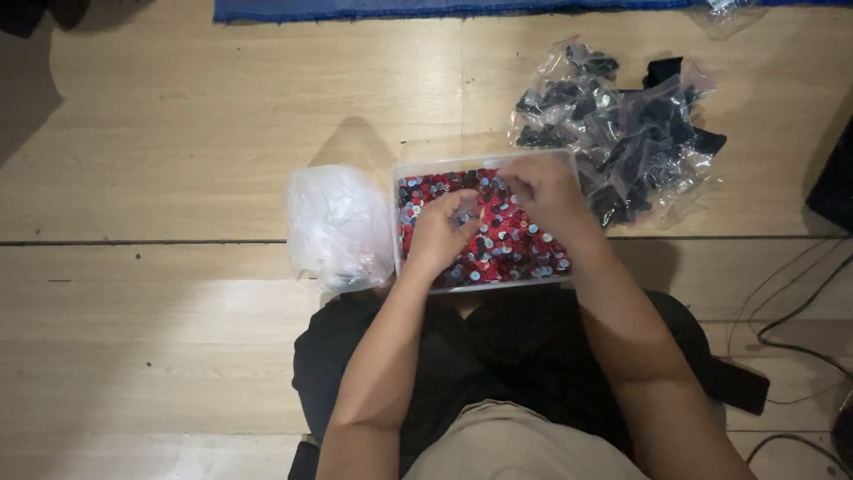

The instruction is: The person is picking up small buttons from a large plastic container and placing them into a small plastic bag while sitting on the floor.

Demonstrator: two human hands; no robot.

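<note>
A clear rectangular plastic tray [418,166] rests on the wooden floor in front of my lap, filled with several small round red, black and silver pieces [511,244]. My left hand [440,233] hovers over the tray's left half, fingers curled around what looks like a small clear bag. My right hand [544,191] is over the tray's upper right, fingers pinched together on something too small to make out.
A crumpled white plastic bag [336,224] lies left of the tray. A pile of clear bags with dark contents [622,133] sits at the upper right. A blue mat edge [444,9] runs along the top. Cables [800,320] trail at the right.
</note>
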